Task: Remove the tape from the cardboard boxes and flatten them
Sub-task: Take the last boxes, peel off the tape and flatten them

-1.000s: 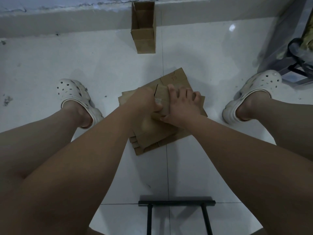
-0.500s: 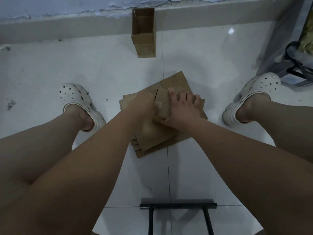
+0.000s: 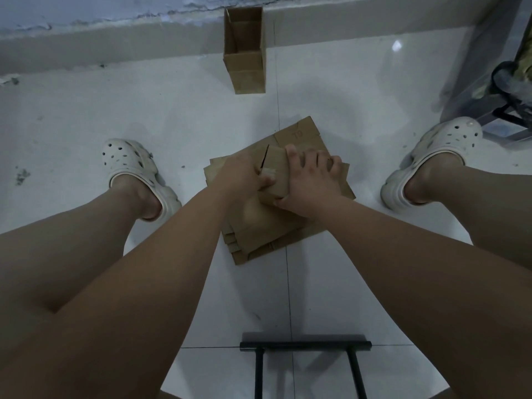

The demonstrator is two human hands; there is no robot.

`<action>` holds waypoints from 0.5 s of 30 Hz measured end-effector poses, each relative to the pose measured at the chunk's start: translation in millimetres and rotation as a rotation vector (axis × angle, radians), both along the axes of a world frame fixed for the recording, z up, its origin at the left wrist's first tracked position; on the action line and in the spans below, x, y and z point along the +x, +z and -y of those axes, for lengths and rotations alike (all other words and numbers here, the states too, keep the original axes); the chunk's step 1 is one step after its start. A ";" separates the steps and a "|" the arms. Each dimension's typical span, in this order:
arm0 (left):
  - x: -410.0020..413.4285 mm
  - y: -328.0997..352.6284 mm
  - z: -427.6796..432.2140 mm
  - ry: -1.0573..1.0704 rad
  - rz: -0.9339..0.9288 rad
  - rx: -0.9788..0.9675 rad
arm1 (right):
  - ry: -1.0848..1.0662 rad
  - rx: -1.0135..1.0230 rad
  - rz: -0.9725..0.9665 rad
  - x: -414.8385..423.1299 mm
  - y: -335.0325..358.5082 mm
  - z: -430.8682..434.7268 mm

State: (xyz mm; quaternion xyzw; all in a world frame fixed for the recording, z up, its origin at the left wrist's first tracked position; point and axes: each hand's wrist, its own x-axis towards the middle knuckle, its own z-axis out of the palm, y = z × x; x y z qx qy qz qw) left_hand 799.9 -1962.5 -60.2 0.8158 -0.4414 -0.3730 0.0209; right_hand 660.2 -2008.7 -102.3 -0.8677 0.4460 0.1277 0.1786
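Fingers round box — lengthwise toward wall

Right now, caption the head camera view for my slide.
Left hand and right hand grip a small cardboard box over a stack of flattened boxes; an open box stands by the wall.

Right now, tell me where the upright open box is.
In the head view the upright open box stands top centre on the tiled floor, at the wall's base, beyond the flattened cardboard stack.
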 end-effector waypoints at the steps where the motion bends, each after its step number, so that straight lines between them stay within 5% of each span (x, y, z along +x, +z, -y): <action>1: -2.8 -2.0 -1.7 0.018 0.021 -0.050 | -0.001 0.002 0.002 0.4 -0.5 0.3; 6: -30.3 -9.4 -20.6 0.228 -0.031 -0.398 | -0.041 -0.015 0.039 1.4 -6.4 -1.8; 12: -36.7 -26.1 -29.1 0.018 0.232 -0.384 | -0.025 -0.005 0.015 -0.3 -7.3 -0.4; 15: -43.1 -28.3 -28.6 0.118 0.272 -0.340 | -0.029 -0.007 0.022 -0.2 -7.0 -2.0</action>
